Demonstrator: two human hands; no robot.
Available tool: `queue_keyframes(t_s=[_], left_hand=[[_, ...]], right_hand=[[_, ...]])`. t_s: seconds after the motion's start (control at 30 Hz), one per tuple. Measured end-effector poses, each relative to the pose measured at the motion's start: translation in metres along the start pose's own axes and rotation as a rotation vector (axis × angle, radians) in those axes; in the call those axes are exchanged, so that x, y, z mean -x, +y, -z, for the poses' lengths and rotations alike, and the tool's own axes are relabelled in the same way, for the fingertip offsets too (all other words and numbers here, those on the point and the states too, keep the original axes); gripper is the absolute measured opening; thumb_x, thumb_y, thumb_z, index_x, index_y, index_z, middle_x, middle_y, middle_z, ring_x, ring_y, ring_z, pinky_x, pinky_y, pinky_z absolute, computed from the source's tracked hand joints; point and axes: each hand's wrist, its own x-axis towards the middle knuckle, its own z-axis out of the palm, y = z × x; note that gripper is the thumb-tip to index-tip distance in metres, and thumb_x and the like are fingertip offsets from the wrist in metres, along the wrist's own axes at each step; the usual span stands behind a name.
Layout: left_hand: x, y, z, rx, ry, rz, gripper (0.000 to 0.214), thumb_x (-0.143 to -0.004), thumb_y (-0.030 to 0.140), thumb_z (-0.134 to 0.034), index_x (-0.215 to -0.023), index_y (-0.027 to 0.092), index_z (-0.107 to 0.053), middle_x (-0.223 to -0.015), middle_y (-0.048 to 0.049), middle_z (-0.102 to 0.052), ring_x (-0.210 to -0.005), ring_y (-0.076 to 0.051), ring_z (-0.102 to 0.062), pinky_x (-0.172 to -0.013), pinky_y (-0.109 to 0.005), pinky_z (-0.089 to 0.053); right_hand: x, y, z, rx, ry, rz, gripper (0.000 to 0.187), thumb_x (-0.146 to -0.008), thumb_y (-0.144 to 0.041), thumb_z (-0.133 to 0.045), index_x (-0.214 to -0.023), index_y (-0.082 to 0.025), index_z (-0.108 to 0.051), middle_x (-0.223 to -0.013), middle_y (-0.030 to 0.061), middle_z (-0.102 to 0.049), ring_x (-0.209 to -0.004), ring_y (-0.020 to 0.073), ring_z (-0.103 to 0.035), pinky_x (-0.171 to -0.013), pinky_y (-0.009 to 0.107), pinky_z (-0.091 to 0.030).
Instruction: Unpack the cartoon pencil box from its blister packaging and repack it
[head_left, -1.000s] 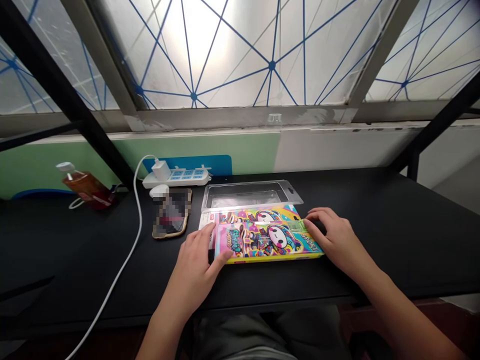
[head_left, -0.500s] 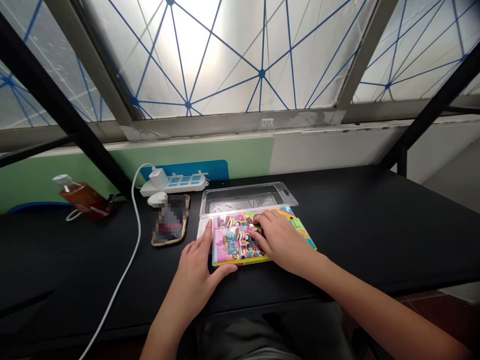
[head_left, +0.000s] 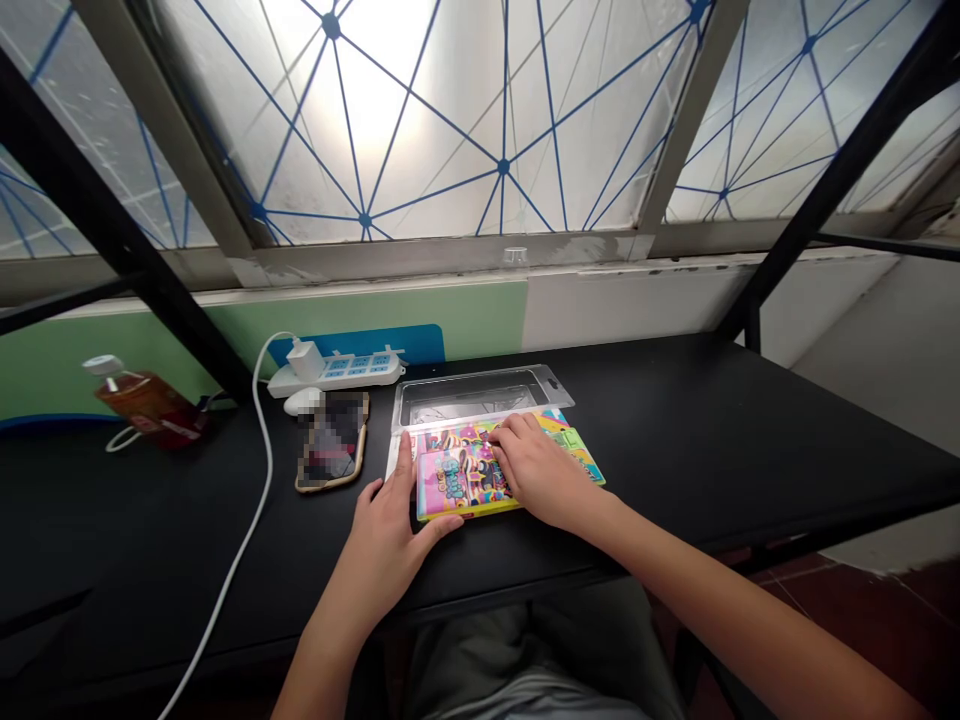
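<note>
A flat, brightly printed cartoon case (head_left: 454,478), a box or a thick notebook, lies on the black desk (head_left: 720,430) before me. It has yellow edges and a green tab or clasp on its right. My left hand (head_left: 386,530) is open at the case's left side, its fingers stretched along that edge and its thumb by the front edge. Across the upper middle of the cover rests my right hand (head_left: 541,472), fingers bent and touching the print, thumb apart; it hides part of the picture. Behind the case, a clear plastic blister pack (head_left: 480,395) lies against its far edge.
Left of the case is a phone (head_left: 334,440) in a tan-edged cover. A white power strip (head_left: 337,374) with a plugged-in charger (head_left: 306,360) stands at the back; a white cable (head_left: 262,490) runs forward. A drink bottle (head_left: 150,405) leans at far left. Black frame bars slant at both sides.
The camera view has shifted a little to the right, so everything appears further left. My hands stay about the same on the case; the right fingers look slightly more drawn in.
</note>
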Motion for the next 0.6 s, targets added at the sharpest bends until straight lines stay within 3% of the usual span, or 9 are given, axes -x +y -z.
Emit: queue_keyframes(t_s=[0.1, 0.2, 0.3, 0.37, 0.4, 0.47, 0.6], left_hand=[[-0.001, 0.002, 0.001, 0.013, 0.001, 0.005, 0.093, -0.097, 0.050, -0.056, -0.162, 0.027, 0.005, -0.149, -0.0127, -0.055, -0.139, -0.032, -0.049, -0.115, -0.052, -0.030], [0.000, 0.001, 0.003, 0.042, 0.000, 0.013, 0.080, -0.098, 0.054, -0.053, -0.162, 0.028, -0.015, -0.153, -0.0108, -0.051, -0.142, -0.032, -0.045, -0.117, -0.052, -0.030], [0.003, -0.004, 0.008, 0.134, -0.052, 0.011, 0.061, -0.105, 0.059, -0.026, -0.156, 0.028, -0.039, -0.156, -0.0080, -0.048, -0.146, -0.031, -0.039, -0.121, -0.053, -0.024], [0.005, -0.008, 0.011, 0.221, -0.066, 0.064, 0.070, -0.104, 0.059, -0.006, -0.154, 0.028, -0.043, -0.158, -0.0056, -0.045, -0.151, -0.031, -0.033, -0.123, -0.055, -0.022], [0.006, -0.009, 0.012, 0.253, -0.063, 0.101, 0.073, -0.103, 0.060, -0.002, -0.154, 0.028, -0.043, -0.159, -0.0047, -0.043, -0.152, -0.031, -0.029, -0.123, -0.055, -0.021], [0.006, -0.008, 0.013, 0.265, -0.062, 0.148, 0.070, -0.103, 0.063, -0.011, -0.156, 0.028, -0.041, -0.161, -0.0037, -0.041, -0.153, -0.031, -0.026, -0.124, -0.055, -0.021], [0.003, -0.003, 0.012, 0.169, -0.073, 0.101, 0.068, -0.100, 0.063, -0.041, -0.159, 0.031, -0.032, -0.162, -0.0036, -0.038, -0.153, -0.031, -0.026, -0.124, -0.053, -0.021]], right_hand=[[-0.002, -0.002, 0.000, 0.015, 0.064, -0.002, 0.026, -0.102, -0.018, -0.039, -0.108, -0.012, -0.063, -0.105, 0.0163, -0.062, -0.100, 0.0288, -0.053, -0.088, 0.044, -0.051], [-0.002, -0.004, 0.001, 0.028, 0.165, 0.004, 0.025, -0.103, -0.018, -0.038, -0.108, -0.013, -0.061, -0.108, 0.0164, -0.061, -0.102, 0.0289, -0.053, -0.094, 0.046, -0.049], [0.008, -0.006, 0.011, 0.035, 0.378, 0.125, 0.018, -0.102, -0.017, -0.044, -0.109, -0.018, -0.061, -0.104, 0.0104, -0.065, -0.101, 0.0251, -0.058, -0.104, 0.048, -0.046], [0.022, -0.006, 0.023, 0.015, 0.479, 0.253, 0.014, -0.100, -0.017, -0.052, -0.111, -0.021, -0.061, -0.100, 0.0058, -0.068, -0.099, 0.0211, -0.063, -0.112, 0.048, -0.041], [0.031, -0.006, 0.030, -0.010, 0.477, 0.310, 0.015, -0.098, -0.018, -0.057, -0.112, -0.021, -0.061, -0.099, 0.0046, -0.069, -0.100, 0.0200, -0.065, -0.115, 0.047, -0.038], [0.052, -0.003, 0.044, -0.087, 0.390, 0.380, 0.022, -0.096, -0.028, -0.064, -0.117, -0.021, -0.062, -0.106, 0.0058, -0.072, -0.109, 0.0208, -0.066, -0.119, 0.048, -0.032], [0.092, 0.020, 0.057, -0.260, 0.074, 0.317, 0.052, -0.090, -0.059, -0.063, -0.133, -0.028, -0.061, -0.139, 0.0087, -0.064, -0.130, 0.0265, -0.058, -0.122, 0.048, -0.029]])
